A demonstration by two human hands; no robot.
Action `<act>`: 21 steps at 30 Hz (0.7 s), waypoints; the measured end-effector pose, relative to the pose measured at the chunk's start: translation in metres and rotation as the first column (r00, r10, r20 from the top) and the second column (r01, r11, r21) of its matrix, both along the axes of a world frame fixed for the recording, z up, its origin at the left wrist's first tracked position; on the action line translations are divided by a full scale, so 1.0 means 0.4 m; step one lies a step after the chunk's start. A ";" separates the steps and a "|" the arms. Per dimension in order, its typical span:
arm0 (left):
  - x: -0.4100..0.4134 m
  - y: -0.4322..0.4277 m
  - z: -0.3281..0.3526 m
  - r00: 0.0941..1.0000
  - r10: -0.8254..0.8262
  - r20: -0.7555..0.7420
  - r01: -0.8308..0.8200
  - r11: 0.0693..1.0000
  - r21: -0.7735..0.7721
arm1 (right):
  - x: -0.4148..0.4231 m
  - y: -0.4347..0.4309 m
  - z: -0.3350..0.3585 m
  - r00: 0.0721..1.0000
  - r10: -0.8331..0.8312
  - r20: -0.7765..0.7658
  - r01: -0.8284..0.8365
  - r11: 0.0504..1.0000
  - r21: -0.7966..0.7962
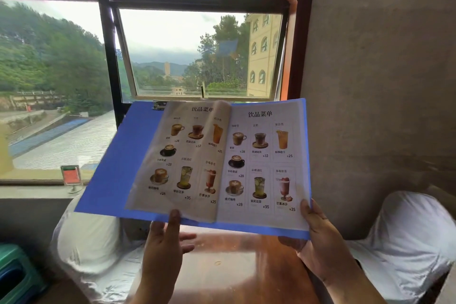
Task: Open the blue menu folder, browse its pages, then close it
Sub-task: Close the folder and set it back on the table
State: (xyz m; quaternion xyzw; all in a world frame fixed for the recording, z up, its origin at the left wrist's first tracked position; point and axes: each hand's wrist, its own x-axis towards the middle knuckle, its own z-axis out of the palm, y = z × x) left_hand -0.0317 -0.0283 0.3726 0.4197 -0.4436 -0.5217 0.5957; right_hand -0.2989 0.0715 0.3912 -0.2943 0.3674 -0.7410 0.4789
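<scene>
The blue menu folder [118, 163] is held open in the air in front of the window, tilted toward me. Two drink-menu pages in clear sleeves show, the left page [182, 155] curling up near the spine and the right page [266, 163] lying flat. My left hand [162, 254] is under the bottom edge, its thumb pressed on the lower edge of the left page. My right hand [320, 247] grips the folder's lower right corner, thumb on top of the right page.
A reddish-brown wooden table [222, 274] lies below the folder. White covered seats stand at the left [86, 242] and right [407, 237]. A small red sign holder [71, 177] sits on the window sill. Green plastic stools [14, 274] are at the bottom left. A grey wall rises on the right.
</scene>
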 end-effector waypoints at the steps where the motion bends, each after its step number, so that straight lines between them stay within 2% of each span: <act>1: -0.005 0.008 0.007 1.000 -0.001 0.002 0.001 0.999 -0.046 | -0.004 -0.002 -0.008 1.000 0.004 0.007 -0.004 1.000 -0.001; 3: -0.016 0.018 0.011 0.995 0.010 0.100 0.004 0.990 -0.139 | 0.001 -0.005 -0.010 1.000 0.003 0.021 -0.003 1.000 0.017; 5: -0.013 0.024 0.012 0.966 -0.024 0.258 0.089 0.966 -0.242 | 0.005 -0.009 -0.015 1.000 0.016 0.026 -0.016 1.000 0.011; 7: -0.009 0.030 0.017 0.870 -0.036 0.492 0.229 0.912 -0.339 | 0.019 -0.002 -0.006 0.999 0.043 -0.003 -0.042 0.999 0.017; 9: -0.011 0.028 0.027 0.817 -0.027 0.576 0.327 0.844 -0.425 | 0.027 0.008 -0.006 0.998 0.058 -0.038 -0.058 0.998 0.002; 11: -0.014 0.033 0.047 0.868 -0.067 0.491 0.298 0.863 -0.409 | 0.024 0.015 0.003 0.999 0.036 -0.024 -0.036 0.999 0.009; 13: -0.024 0.027 0.064 0.925 -0.070 0.373 0.199 0.926 -0.319 | 0.028 0.012 0.001 0.997 0.036 -0.066 -0.038 0.999 -0.034; 15: -0.034 0.021 0.074 0.948 -0.089 0.305 0.172 0.951 -0.255 | 0.025 0.001 0.008 0.993 0.047 -0.107 -0.047 0.999 -0.002; 19: -0.029 0.028 0.080 0.960 -0.037 0.278 0.113 0.959 -0.261 | 0.025 0.018 0.058 0.959 0.138 -0.249 -0.146 0.989 -0.015; 21: -0.029 0.028 0.074 0.965 -0.036 0.260 0.105 0.960 -0.260 | 0.024 0.021 0.074 0.954 0.079 -0.290 -0.089 0.996 -0.022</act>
